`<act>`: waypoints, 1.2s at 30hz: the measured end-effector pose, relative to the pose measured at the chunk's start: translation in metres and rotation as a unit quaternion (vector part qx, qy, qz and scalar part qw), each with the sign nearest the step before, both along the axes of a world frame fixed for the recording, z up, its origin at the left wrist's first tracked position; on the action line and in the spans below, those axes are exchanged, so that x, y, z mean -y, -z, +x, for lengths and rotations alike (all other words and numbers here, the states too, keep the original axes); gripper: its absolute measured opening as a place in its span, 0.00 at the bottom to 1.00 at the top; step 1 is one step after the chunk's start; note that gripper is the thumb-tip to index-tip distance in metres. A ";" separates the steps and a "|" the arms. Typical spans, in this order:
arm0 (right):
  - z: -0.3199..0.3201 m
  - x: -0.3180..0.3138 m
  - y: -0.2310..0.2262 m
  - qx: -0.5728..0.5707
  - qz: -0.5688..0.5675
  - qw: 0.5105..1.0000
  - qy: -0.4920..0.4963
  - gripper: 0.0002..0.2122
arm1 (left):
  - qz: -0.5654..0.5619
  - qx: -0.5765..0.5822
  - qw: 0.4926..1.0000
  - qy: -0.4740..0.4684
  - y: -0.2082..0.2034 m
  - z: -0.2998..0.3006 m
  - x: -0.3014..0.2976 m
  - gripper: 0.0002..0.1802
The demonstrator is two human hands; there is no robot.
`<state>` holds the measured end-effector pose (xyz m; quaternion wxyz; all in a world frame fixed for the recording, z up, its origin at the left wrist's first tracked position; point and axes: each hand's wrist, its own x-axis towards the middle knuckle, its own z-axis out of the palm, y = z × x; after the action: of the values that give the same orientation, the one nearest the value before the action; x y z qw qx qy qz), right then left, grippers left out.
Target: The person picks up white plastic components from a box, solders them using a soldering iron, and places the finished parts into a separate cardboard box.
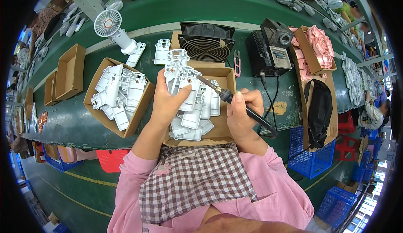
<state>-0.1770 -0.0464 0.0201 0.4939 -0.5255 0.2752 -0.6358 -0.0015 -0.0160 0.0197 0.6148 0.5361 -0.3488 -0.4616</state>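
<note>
My left hand is closed on white plastic housings, with the thumb across the front; I cannot tell how many it holds. My right hand grips a soldering iron by its black handle. The iron's tip reaches up and left to the held housings; whether it touches them is too small to tell. Below both hands a cardboard box contains several more white housings. Small copper-coloured spots show on some of the pieces.
Left stands another box of white housings, near a white handheld fan. Behind my hands are a black cooling fan, pink-handled snips and a soldering station with a cable. Right, a carton bears pink parts and a black pouch.
</note>
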 end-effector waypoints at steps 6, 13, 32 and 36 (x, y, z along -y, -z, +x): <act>-0.001 -0.002 -0.001 -0.013 -0.019 1.000 0.002 0.08 | -0.009 -0.021 1.000 0.007 0.000 0.004 0.000 0.28; -0.001 -0.004 0.000 -0.003 0.029 0.999 -0.035 0.07 | -0.017 -0.066 0.998 -0.016 -0.005 -0.001 0.000 0.18; 0.004 0.000 -0.003 -0.072 0.035 0.996 -0.047 0.09 | -0.002 -0.034 0.999 -0.033 -0.004 -0.002 -0.001 0.14; 0.005 0.000 -0.002 -0.074 0.038 0.995 -0.048 0.09 | -0.002 -0.032 0.999 -0.034 -0.003 -0.002 0.000 0.13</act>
<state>-0.1724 -0.0466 0.0224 0.5219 -0.5646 0.3096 -0.5594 -0.0031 -0.0156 0.0232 0.6421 0.5313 -0.3115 -0.4565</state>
